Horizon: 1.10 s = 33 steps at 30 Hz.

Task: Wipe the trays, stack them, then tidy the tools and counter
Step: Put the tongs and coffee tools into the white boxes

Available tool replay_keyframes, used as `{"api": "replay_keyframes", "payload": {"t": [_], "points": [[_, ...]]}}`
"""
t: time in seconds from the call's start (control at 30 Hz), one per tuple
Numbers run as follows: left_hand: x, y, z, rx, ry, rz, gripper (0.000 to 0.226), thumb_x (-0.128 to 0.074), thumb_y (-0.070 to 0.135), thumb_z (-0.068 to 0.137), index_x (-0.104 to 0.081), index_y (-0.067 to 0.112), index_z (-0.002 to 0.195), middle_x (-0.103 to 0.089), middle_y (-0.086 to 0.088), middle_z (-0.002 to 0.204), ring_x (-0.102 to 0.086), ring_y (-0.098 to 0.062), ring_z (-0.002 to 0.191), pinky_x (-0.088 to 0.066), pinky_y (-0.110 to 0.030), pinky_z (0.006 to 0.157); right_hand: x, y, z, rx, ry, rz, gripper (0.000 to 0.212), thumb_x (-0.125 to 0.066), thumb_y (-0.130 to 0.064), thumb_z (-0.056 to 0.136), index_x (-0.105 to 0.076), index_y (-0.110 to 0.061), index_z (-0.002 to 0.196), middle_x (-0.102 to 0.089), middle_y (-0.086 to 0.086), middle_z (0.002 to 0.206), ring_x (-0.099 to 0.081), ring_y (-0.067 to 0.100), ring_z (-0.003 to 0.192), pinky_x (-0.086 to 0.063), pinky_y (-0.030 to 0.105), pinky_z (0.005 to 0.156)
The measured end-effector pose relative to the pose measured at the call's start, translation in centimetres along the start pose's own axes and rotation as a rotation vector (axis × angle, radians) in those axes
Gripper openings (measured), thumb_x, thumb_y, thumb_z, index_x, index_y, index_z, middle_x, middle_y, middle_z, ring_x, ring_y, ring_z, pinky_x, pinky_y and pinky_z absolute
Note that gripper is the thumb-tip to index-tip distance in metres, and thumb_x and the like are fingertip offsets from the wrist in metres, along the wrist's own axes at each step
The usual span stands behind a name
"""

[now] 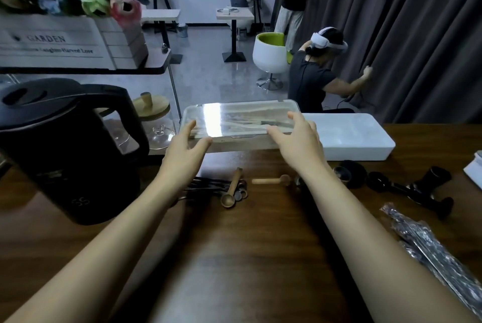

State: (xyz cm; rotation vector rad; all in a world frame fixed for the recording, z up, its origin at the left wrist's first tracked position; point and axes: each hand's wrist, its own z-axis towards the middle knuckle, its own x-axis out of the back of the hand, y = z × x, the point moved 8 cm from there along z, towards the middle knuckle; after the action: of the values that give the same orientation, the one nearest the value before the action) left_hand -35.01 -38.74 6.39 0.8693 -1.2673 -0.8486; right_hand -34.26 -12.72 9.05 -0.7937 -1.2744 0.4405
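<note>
Two trays sit at the far edge of the counter: a clear-lidded tray, holding long pale pieces too blurred to name, and a white tray just to its right. The left hand and the right hand rest on the lid's near corners, fingers spread and fairly straight, clasping nothing. Nearer lie two wooden spoons, the left spoon touching one bunch of dark metal spoons, the right spoon apart. One black kettle stands at the left.

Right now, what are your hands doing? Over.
Left hand and right hand open, touching lidded tray. White tray beside it. Wooden spoons loose on counter, not blocking.
</note>
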Motion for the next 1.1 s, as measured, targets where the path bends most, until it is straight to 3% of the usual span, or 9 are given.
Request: {"api": "replay_keyframes", "payload": {"t": [0.23,0.43,0.63,0.8,0.97,1.1], "points": [[-1.3,-1.2,2.6,0.031,-0.013,-0.010,0.067,-0.062,0.035,0.096,-0.037,0.022,0.157,-0.042,0.002,0.159,-0.043,-0.017,0.142,-0.034,-0.046,0.119,-1.8,1.4,2.2,-0.039,-0.023,0.006,0.074,-0.061,-0.057,0.092,-0.033,-0.025,0.152,-0.037,0.009,0.147,-0.051,0.028,0.123,-0.034,0.031,0.087],[-2.5,-2.1,3.5,0.065,-0.041,0.002,0.062,-0.057,0.021,0.100,-0.035,0.016,0.158,-0.044,-0.004,0.156,-0.045,-0.017,0.139,-0.033,-0.030,0.113,-3.1,2.4,3.6,-0.070,-0.049,0.025,0.078,-0.063,-0.056,0.091,-0.031,-0.023,0.154,-0.036,0.009,0.148,-0.050,0.029,0.125,-0.036,0.031,0.090],[-2.8,-3.3,3.9,0.118,-0.088,0.018,0.066,-0.057,0.017,0.099,-0.032,0.018,0.159,-0.045,-0.009,0.156,-0.048,-0.027,0.139,-0.035,-0.046,0.119,-4.4,3.2,4.4,-0.095,-0.066,0.031,0.079,-0.064,-0.055,0.092,-0.031,-0.023,0.156,-0.035,0.010,0.148,-0.047,0.030,0.130,-0.040,0.038,0.104],[-2.9,-3.9,4.1,0.120,-0.099,0.056,0.065,-0.058,0.014,0.097,-0.034,0.016,0.158,-0.047,-0.010,0.152,-0.050,-0.025,0.135,-0.034,-0.044,0.119,-5.4,4.1,4.7,-0.111,-0.086,0.037,0.079,-0.064,-0.057,0.091,-0.032,-0.025,0.156,-0.034,0.010,0.149,-0.044,0.033,0.133,-0.037,0.042,0.110],[-3.0,-3.9,3.9,0.114,-0.100,0.056,0.071,-0.053,0.031,0.080,-0.048,0.016,0.149,-0.052,-0.008,0.141,-0.054,-0.021,0.122,-0.041,-0.035,0.105,-6.3,4.9,4.8,-0.137,-0.113,0.030,0.079,-0.063,-0.057,0.092,-0.032,-0.025,0.157,-0.030,0.011,0.153,-0.044,0.033,0.133,-0.038,0.041,0.107],[-3.1,-5.1,3.9,0.159,-0.092,0.064,0.081,-0.050,0.039,0.077,-0.037,0.027,0.157,-0.045,-0.006,0.151,-0.048,-0.020,0.136,-0.036,-0.045,0.117,-6.5,5.0,5.0,-0.119,-0.128,0.020,0.078,-0.062,-0.056,0.093,-0.033,-0.024,0.157,-0.030,0.011,0.153,-0.047,0.033,0.131,-0.038,0.040,0.107]]}}
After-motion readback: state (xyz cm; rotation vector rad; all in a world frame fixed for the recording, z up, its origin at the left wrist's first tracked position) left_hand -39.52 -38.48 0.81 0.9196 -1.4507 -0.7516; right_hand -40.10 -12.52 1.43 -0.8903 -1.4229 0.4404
